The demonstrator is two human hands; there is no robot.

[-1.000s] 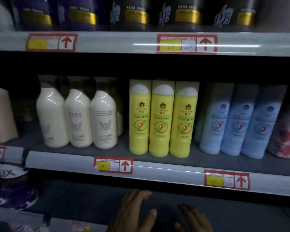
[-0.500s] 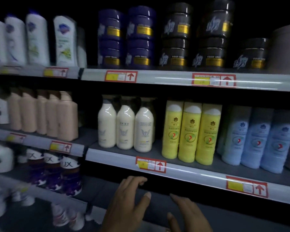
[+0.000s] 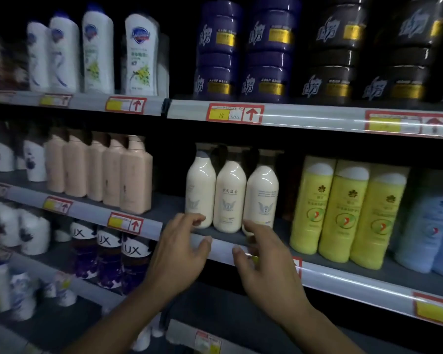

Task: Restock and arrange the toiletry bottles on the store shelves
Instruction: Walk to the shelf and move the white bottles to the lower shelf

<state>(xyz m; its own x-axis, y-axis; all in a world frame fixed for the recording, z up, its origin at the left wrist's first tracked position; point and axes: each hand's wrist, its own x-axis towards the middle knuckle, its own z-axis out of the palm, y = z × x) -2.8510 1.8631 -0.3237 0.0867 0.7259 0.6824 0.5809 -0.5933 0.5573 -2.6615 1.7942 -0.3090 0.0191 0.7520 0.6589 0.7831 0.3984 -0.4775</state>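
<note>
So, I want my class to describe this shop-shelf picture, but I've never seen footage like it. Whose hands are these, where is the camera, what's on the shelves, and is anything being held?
The camera is worn on a person's head, looking forward and down, so the two bare hands at the bottom are the wearer's own. There is no machine here. The left hand and right hand reach toward the middle shelf, fingers loosely spread in front of three cream bottles. The fingertips are at the bottles' bases, but neither hand plainly grips anything yet. Right of those stand yellow bottles, then pale blue bottles. To the left are pink bottles. The shelf above carries white bottles, purple jars and dark jars. Below left stand bottles labelled LUX. Red-framed price tags line the shelf edges.
</note>
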